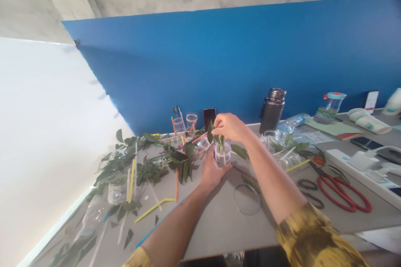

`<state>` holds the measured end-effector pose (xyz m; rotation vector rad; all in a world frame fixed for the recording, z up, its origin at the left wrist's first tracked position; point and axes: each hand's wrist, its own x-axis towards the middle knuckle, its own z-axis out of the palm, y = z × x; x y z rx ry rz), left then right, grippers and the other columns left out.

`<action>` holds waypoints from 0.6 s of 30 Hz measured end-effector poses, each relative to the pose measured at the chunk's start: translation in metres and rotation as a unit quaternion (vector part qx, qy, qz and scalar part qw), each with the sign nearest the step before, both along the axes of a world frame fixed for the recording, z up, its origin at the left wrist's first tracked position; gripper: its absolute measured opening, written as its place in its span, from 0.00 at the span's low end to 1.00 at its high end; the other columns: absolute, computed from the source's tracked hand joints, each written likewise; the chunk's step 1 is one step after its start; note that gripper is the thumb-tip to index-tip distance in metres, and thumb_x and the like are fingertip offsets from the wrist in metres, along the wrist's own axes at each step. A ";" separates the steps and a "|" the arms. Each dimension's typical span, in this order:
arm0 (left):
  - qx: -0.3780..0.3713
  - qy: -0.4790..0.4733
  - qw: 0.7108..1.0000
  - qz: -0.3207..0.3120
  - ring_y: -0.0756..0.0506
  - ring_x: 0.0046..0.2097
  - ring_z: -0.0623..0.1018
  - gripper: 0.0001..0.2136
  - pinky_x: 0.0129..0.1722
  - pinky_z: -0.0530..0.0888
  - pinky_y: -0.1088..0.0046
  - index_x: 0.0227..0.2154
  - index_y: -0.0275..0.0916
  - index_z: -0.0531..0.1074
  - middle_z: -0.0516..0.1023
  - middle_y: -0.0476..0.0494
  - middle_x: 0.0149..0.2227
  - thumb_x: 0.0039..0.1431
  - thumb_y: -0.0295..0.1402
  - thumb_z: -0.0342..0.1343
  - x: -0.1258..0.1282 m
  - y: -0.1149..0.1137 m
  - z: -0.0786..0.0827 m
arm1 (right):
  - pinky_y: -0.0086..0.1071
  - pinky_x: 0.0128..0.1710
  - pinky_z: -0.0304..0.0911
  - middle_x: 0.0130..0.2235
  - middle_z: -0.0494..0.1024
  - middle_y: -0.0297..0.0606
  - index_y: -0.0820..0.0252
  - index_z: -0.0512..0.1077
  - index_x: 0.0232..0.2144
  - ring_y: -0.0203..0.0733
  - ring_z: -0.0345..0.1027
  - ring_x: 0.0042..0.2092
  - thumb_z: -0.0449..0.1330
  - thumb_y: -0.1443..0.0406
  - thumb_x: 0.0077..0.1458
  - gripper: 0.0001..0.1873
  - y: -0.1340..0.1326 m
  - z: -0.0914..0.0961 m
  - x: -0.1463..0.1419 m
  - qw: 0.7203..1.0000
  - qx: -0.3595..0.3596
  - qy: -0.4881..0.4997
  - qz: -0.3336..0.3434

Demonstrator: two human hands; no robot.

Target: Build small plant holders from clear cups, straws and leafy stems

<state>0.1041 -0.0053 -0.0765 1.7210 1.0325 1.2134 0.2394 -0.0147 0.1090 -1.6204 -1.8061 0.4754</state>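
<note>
At the clear cup [222, 156], I remotely observed the left hand [213, 172] clamped around its side and the right hand [230, 127] pinching a leafy sprig [210, 132] above its rim. I judged sprig adjustment in hand, the next move calling for a steady cup; below it lay a grey table [216, 229], behind it a blue partition [188, 62].

A transparent cup [223, 157] is upright — green leafy sprig [210, 132] poking from its mouth, leaves above the rim.

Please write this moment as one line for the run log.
left hand: around clear cup | right hand: fingers at leaf above cup | on table: red-handled scissors, dark flask
</note>
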 end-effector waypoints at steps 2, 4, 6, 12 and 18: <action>0.004 0.000 1.000 -0.001 0.32 0.61 0.75 0.40 0.63 0.67 0.49 0.61 0.44 0.67 0.77 0.37 0.58 0.43 0.29 0.75 0.000 0.000 0.000 | 0.30 0.27 0.56 0.33 0.84 0.31 0.56 0.72 0.31 0.35 0.72 0.25 0.70 0.66 0.52 0.09 0.000 0.000 0.000 1.000 -0.008 -0.009 0.005; 0.004 0.005 1.000 -0.001 0.33 0.59 0.76 0.38 0.62 0.69 0.50 0.60 0.44 0.67 0.77 0.36 0.57 0.44 0.30 0.75 0.000 0.000 -0.001 | 0.31 0.27 0.55 0.33 0.84 0.31 0.56 0.72 0.31 0.35 0.72 0.25 0.69 0.66 0.53 0.08 -0.001 -0.001 0.000 1.000 -0.012 -0.024 0.003; 0.005 0.007 1.000 -0.005 0.34 0.58 0.76 0.37 0.61 0.69 0.50 0.60 0.44 0.67 0.77 0.37 0.57 0.45 0.30 0.74 0.000 0.000 -0.001 | 0.31 0.27 0.55 0.34 0.84 0.32 0.56 0.72 0.31 0.35 0.72 0.26 0.69 0.65 0.53 0.08 -0.001 -0.001 -0.001 0.999 -0.013 -0.037 -0.004; 0.000 0.016 1.000 0.001 0.34 0.57 0.77 0.35 0.59 0.70 0.51 0.57 0.44 0.68 0.78 0.38 0.54 0.45 0.32 0.75 -0.001 0.000 -0.001 | 0.32 0.29 0.54 0.34 0.83 0.32 0.55 0.73 0.30 0.37 0.72 0.28 0.70 0.64 0.51 0.07 0.000 -0.002 -0.001 0.996 -0.006 -0.092 -0.017; 0.001 0.029 1.000 0.008 0.34 0.52 0.78 0.29 0.56 0.72 0.51 0.50 0.43 0.71 0.78 0.40 0.49 0.44 0.31 0.75 -0.001 -0.001 0.001 | 0.33 0.28 0.53 0.30 0.81 0.32 0.55 0.74 0.24 0.39 0.71 0.30 0.71 0.65 0.47 0.08 -0.003 -0.001 -0.001 0.990 -0.003 -0.141 0.005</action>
